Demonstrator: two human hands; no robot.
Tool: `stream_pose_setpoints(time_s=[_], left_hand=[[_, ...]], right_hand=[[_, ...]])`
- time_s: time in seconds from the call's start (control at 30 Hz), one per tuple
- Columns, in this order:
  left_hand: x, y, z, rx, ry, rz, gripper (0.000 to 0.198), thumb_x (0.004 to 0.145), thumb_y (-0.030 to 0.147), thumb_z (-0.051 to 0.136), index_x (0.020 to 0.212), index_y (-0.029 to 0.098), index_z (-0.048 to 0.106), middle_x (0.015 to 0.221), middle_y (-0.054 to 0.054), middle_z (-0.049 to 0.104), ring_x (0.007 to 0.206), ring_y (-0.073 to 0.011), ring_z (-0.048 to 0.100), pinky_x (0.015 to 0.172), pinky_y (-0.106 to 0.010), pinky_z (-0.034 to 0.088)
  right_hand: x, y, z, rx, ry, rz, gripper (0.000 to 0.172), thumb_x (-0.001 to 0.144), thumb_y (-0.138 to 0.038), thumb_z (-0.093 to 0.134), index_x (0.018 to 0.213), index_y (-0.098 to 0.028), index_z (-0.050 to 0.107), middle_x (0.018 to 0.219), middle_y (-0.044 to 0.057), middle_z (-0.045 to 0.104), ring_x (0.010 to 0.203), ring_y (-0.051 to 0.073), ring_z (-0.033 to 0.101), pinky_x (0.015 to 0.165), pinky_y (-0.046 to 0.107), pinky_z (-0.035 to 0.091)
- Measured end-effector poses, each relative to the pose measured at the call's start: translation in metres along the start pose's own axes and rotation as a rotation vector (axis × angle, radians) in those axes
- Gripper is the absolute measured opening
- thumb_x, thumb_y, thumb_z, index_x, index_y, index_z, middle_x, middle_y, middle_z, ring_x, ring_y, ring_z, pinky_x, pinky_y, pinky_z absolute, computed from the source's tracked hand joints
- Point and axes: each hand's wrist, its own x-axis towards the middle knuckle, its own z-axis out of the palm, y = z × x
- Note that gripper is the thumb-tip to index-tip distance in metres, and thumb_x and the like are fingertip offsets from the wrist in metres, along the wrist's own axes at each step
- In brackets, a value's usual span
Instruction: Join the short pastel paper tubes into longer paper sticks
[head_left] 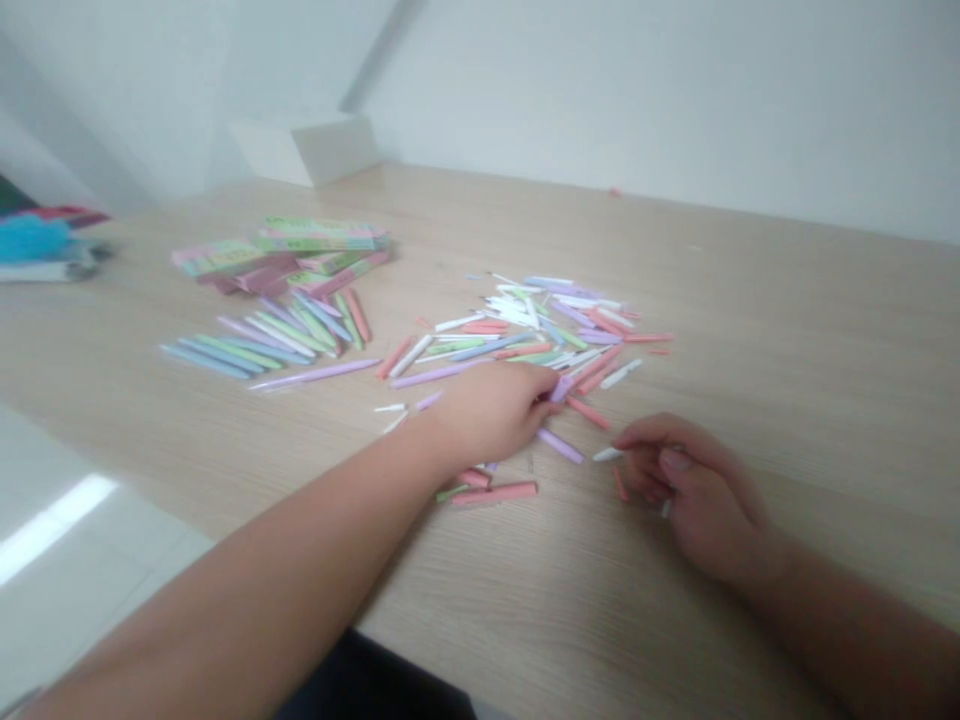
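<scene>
My left hand (491, 415) reaches over a scattered heap of pen parts, its thumb and fingers closed on a short purple pen piece (559, 388). Under it lies another purple piece (561, 446). My right hand (701, 495) is at the right of the heap with curled fingers, gripping a white pen piece (606, 454) whose tip sticks out to the left. An orange piece (621, 484) lies by its fingertips. Loose coral barrels (499, 493), white pieces (514, 310) and thin refills make up the heap; my left hand and forearm hide some of it.
Whole-looking pastel pens (217, 352) lie in a row at the left. Behind them are flattened, colourful pen boxes (300, 250). A white box (307, 150) stands against the wall. Blue and red items (34, 238) sit at the far left, near the table's left edge.
</scene>
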Motion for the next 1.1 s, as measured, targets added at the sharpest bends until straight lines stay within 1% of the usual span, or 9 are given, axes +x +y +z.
stream_pose_setpoints(time_s=[0.17, 0.33, 0.4, 0.5, 0.63, 0.73, 0.83, 0.97, 1.1], left_hand=[[-0.0002, -0.0005, -0.0001, 0.053, -0.034, 0.015, 0.023, 0.098, 0.034, 0.047, 0.093, 0.022, 0.067, 0.087, -0.004, 0.072, 0.078, -0.0219, 0.064, 0.063, -0.032, 0.038], [-0.0004, -0.0006, -0.0017, 0.023, -0.047, 0.016, 0.024, 0.098, 0.036, 0.047, 0.095, 0.022, 0.067, 0.089, -0.004, 0.072, 0.078, -0.021, 0.063, 0.065, -0.032, 0.04], [0.0003, 0.0008, -0.0038, 0.007, -0.02, 0.019, 0.026, 0.098, 0.038, 0.047, 0.092, 0.021, 0.066, 0.087, -0.005, 0.071, 0.077, -0.0205, 0.063, 0.065, -0.031, 0.041], [0.0014, 0.0031, -0.005, -0.033, 0.069, 0.019, 0.028, 0.099, 0.04, 0.046, 0.092, 0.019, 0.064, 0.09, -0.006, 0.071, 0.079, -0.0199, 0.062, 0.067, -0.031, 0.042], [0.0017, 0.0034, 0.0, -0.006, 0.002, -0.02, 0.028, 0.098, 0.04, 0.047, 0.091, 0.019, 0.064, 0.085, -0.006, 0.071, 0.073, -0.0198, 0.062, 0.063, -0.032, 0.041], [0.0014, 0.0023, 0.0031, -0.014, 0.011, -0.014, 0.029, 0.098, 0.041, 0.047, 0.094, 0.019, 0.065, 0.086, -0.005, 0.071, 0.074, -0.0196, 0.062, 0.064, -0.032, 0.041], [0.0014, 0.001, 0.0022, -0.001, -0.012, -0.029, 0.028, 0.098, 0.04, 0.048, 0.09, 0.019, 0.065, 0.084, -0.006, 0.071, 0.072, -0.0195, 0.061, 0.063, -0.031, 0.041], [0.0023, -0.0011, 0.0003, 0.02, 0.061, -0.047, 0.031, 0.098, 0.042, 0.046, 0.094, 0.019, 0.066, 0.086, -0.007, 0.071, 0.076, -0.0207, 0.062, 0.066, -0.032, 0.041], [0.0035, -0.0021, 0.0036, 0.028, -0.026, -0.008, 0.025, 0.095, 0.036, 0.048, 0.091, 0.02, 0.067, 0.083, -0.005, 0.07, 0.073, -0.0208, 0.062, 0.062, -0.032, 0.039]], right_hand=[[0.0005, 0.0002, 0.0, 0.025, 0.011, 0.022, 0.025, 0.101, -0.03, 0.046, 0.106, -0.021, 0.069, 0.058, -0.003, 0.044, 0.053, 0.015, 0.043, 0.051, 0.031, 0.041], [0.0008, 0.003, -0.0011, 0.016, 0.006, 0.017, 0.024, 0.099, -0.031, 0.048, 0.106, -0.021, 0.068, 0.057, -0.004, 0.042, 0.052, 0.015, 0.042, 0.051, 0.031, 0.041], [0.0008, 0.0039, -0.0018, 0.029, 0.011, 0.022, 0.024, 0.099, -0.031, 0.048, 0.106, -0.021, 0.068, 0.058, -0.004, 0.042, 0.052, 0.015, 0.042, 0.051, 0.031, 0.041], [0.0008, 0.0039, -0.0022, 0.045, 0.01, 0.045, 0.023, 0.1, -0.03, 0.047, 0.106, -0.021, 0.068, 0.058, -0.004, 0.042, 0.052, 0.015, 0.043, 0.052, 0.032, 0.042], [0.001, 0.002, -0.001, 0.043, 0.026, 0.059, 0.024, 0.1, -0.031, 0.047, 0.106, -0.022, 0.068, 0.058, -0.004, 0.042, 0.052, 0.016, 0.042, 0.052, 0.033, 0.043], [0.0011, 0.0009, -0.0001, 0.042, 0.041, 0.056, 0.023, 0.1, -0.03, 0.047, 0.106, -0.022, 0.068, 0.058, -0.004, 0.043, 0.052, 0.016, 0.042, 0.051, 0.032, 0.042], [0.001, 0.001, -0.0003, 0.05, 0.036, 0.047, 0.023, 0.1, -0.03, 0.047, 0.105, -0.023, 0.068, 0.057, -0.004, 0.043, 0.052, 0.015, 0.041, 0.051, 0.032, 0.042], [0.0009, 0.0014, -0.001, 0.045, 0.036, 0.04, 0.024, 0.1, -0.029, 0.046, 0.105, -0.023, 0.069, 0.057, -0.004, 0.043, 0.052, 0.015, 0.041, 0.051, 0.032, 0.043], [0.0017, 0.0013, -0.0016, 0.035, 0.038, 0.054, 0.022, 0.099, -0.031, 0.049, 0.102, -0.023, 0.069, 0.056, -0.004, 0.039, 0.051, 0.015, 0.04, 0.05, 0.032, 0.043]])
